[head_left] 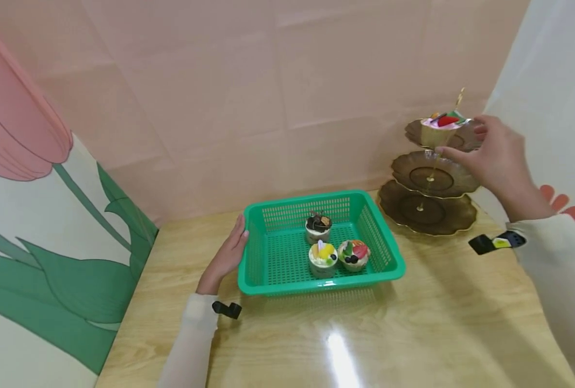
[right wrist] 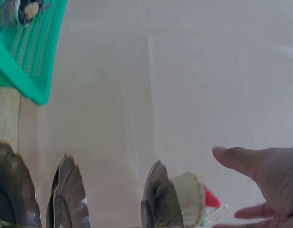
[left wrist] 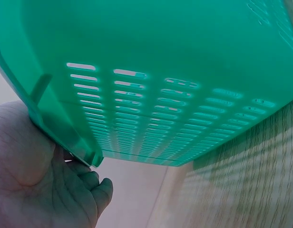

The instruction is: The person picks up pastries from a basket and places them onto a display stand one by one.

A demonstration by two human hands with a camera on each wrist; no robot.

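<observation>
In the head view, my right hand (head_left: pixel 500 156) is beside the top tier of a three-tier stand (head_left: pixel 425 207), thumb and fingers spread apart. On that tier stands a cupcake (head_left: pixel 435 136) with pink topping, red and green pieces and a gold stick. The right wrist view shows a gap between this hand (right wrist: pixel 275 180) and the cupcake (right wrist: pixel 187 197). My left hand (head_left: pixel 230 252) rests against the left rim of a green plastic basket (head_left: pixel 321 288). In the left wrist view, its palm lies along the rim with the fingers loosely bent.
Inside the basket are a chocolate-topped cupcake (head_left: pixel 318 229), a yellow-fruit one (head_left: pixel 323 258) and a strawberry-topped one (head_left: pixel 355 254). The stand is on the wooden table (head_left: pixel 268 345), right of the basket. A pink backdrop (head_left: pixel 219 108) hangs behind.
</observation>
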